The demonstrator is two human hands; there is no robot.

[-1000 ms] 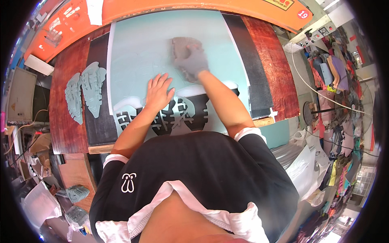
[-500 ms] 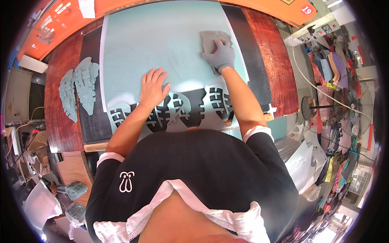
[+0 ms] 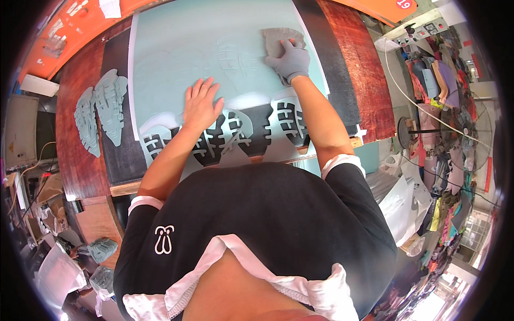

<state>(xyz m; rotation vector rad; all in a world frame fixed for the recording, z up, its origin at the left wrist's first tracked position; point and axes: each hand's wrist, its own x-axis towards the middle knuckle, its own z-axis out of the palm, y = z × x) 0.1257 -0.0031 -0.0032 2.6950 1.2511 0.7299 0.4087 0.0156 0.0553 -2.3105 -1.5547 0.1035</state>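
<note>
On the black mat: a pale blue-green sheet lies flat in front of you, running to the top of the view, its near end close to your body.
Near end of the sheet: already cut, by the look of it; a row of ladder-patterned cut-outs opens onto the dark surface beneath, with a skeleton of waste around them.
Far stretch of the sheet: no openings visible there, so that part appears left to cut; faint curved outlines mark the middle, and whether they go through the material you cannot tell from here.
Grey cloth pad: it rests on the sheet near its right edge, under your gloved hand.
Right hand: in a grey glove, your fingers bend over the pad and your thumb stands out to the left; whether they pinch the cloth cannot be told.
Left hand: bare, your palm lies down on the sheet just beyond the cut row, fingers slightly spread, thumb apart.
Cut pieces: two leaf-shaped stacks stand beside the sheet at left, apparently finished output, straddling the mat and the red-brown board.
Orange machine beam: it crosses beyond the work at upper left.
Control box: mounted at upper right, well apart from your hands.
</note>
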